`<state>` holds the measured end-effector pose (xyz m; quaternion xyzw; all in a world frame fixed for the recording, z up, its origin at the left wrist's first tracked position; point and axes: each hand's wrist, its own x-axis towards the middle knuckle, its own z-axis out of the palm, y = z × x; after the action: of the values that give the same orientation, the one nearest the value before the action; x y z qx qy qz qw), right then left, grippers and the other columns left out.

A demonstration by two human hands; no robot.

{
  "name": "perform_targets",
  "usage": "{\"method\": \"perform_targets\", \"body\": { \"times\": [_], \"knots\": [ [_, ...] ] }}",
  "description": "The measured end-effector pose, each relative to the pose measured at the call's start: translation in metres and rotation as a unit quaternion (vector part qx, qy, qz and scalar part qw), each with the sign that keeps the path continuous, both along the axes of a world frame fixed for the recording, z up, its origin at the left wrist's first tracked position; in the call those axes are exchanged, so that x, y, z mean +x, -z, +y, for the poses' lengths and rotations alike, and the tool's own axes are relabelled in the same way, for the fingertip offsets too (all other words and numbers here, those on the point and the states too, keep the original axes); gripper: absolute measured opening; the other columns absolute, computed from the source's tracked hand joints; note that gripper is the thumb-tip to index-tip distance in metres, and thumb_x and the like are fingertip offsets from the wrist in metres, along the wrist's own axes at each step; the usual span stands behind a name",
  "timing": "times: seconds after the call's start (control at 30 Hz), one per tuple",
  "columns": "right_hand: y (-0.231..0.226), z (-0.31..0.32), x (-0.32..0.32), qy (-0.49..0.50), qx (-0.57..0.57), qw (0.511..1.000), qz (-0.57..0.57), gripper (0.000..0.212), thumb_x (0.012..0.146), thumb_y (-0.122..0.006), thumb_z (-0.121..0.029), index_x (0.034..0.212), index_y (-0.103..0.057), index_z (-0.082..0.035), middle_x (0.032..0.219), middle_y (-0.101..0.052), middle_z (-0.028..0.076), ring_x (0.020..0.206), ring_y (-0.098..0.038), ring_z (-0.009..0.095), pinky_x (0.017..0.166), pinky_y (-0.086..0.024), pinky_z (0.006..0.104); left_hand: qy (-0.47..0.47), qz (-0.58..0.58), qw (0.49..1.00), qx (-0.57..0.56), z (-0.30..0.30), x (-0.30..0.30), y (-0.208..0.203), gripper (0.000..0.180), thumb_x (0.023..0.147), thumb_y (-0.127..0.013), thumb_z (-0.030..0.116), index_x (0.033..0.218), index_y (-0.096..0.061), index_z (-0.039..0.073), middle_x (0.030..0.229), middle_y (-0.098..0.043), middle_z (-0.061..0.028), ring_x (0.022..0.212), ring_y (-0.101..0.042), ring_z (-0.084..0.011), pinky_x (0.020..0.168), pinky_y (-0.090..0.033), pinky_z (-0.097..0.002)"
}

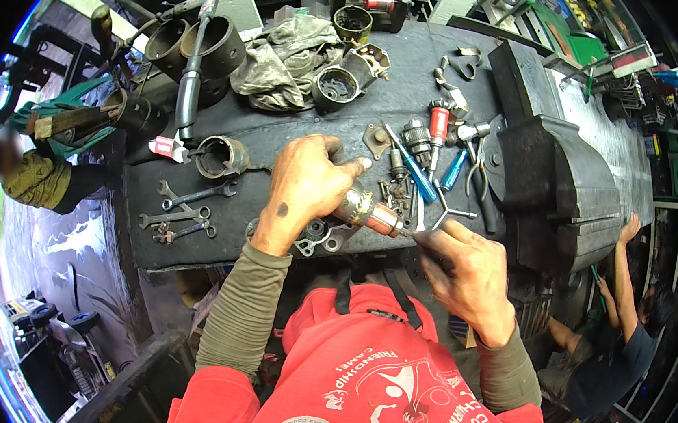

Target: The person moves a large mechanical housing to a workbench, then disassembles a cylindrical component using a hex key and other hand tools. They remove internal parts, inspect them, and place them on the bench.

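My left hand [309,178] is closed around a motor armature [383,218], whose copper-coloured end and thin shaft point to the right. Its thumb is stretched along the top. My right hand [470,275] is closed at the shaft's tip; what its fingers pinch there is hidden. Just above the right hand, a three-armed wrench [445,212] shows its silver arms. Beyond the armature lie loose bolts [394,194], a screwdriver with a blue handle [422,183] and a pair of pliers [481,172]. Below the left hand sits a cast metal end cover [320,237].
Several wrenches [188,212] lie at left on the dark workbench [281,137], near a cylindrical housing [222,158]. Grey rags [284,63] and another housing [338,89] are at the back. A large black moulded part [557,192] takes up the right. Other people are at both sides.
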<state>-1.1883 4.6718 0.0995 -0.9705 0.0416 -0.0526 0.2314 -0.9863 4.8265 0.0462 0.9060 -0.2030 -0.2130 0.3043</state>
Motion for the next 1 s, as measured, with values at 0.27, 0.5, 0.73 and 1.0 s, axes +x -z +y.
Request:
{"method": "perform_targets", "body": {
  "times": [0.27, 0.5, 0.73, 1.0],
  "knots": [
    [-0.001, -0.001, -0.011, 0.004, 0.001, 1.000, 0.016, 0.029, 0.074, -0.079, -0.005, 0.103, -0.076, -0.009, 0.087, -0.065, 0.007, 0.072, -0.068, 0.031, 0.062, -0.053, 0.0404, -0.013, -0.002, 1.000, -0.011, -0.001, -0.001, 0.000, 0.075, 0.080, -0.087, 0.045, 0.123, -0.069, -0.013, 0.117, -0.072, -0.0331, 0.110, -0.074, -0.0392, 0.097, -0.057, -0.0411],
    [0.007, 0.010, -0.004, -0.004, -0.042, 0.999, -0.016, 0.025, 0.076, -0.079, -0.012, 0.099, -0.070, -0.010, 0.084, -0.058, 0.006, 0.073, -0.068, 0.027, 0.063, -0.054, 0.0414, -0.009, 0.022, 1.000, 0.011, -0.002, 0.000, 0.000, 0.075, 0.080, -0.087, 0.045, 0.123, -0.069, -0.014, 0.116, -0.072, -0.0331, 0.110, -0.074, -0.0391, 0.097, -0.057, -0.0415],
    [0.001, 0.013, -0.011, 0.008, -0.069, 0.997, -0.040, 0.025, 0.076, -0.079, -0.014, 0.099, -0.069, -0.010, 0.084, -0.057, 0.006, 0.073, -0.065, 0.025, 0.062, -0.053, 0.0397, -0.006, 0.028, 0.999, 0.016, -0.003, 0.001, -0.002, 0.073, 0.080, -0.087, 0.045, 0.121, -0.070, -0.014, 0.115, -0.072, -0.0334, 0.109, -0.074, -0.0395, 0.096, -0.057, -0.0417],
    [0.003, 0.015, -0.022, 0.012, -0.077, 0.997, 0.010, 0.030, 0.074, -0.080, -0.015, 0.103, -0.073, -0.010, 0.085, -0.059, 0.005, 0.073, -0.065, 0.024, 0.064, -0.052, 0.0386, 0.002, 0.006, 1.000, 0.005, -0.003, 0.002, -0.001, 0.068, 0.081, -0.085, 0.045, 0.116, -0.073, -0.012, 0.107, -0.073, -0.0331, 0.104, -0.075, -0.0414, 0.092, -0.057, -0.0446]
  ]
}}
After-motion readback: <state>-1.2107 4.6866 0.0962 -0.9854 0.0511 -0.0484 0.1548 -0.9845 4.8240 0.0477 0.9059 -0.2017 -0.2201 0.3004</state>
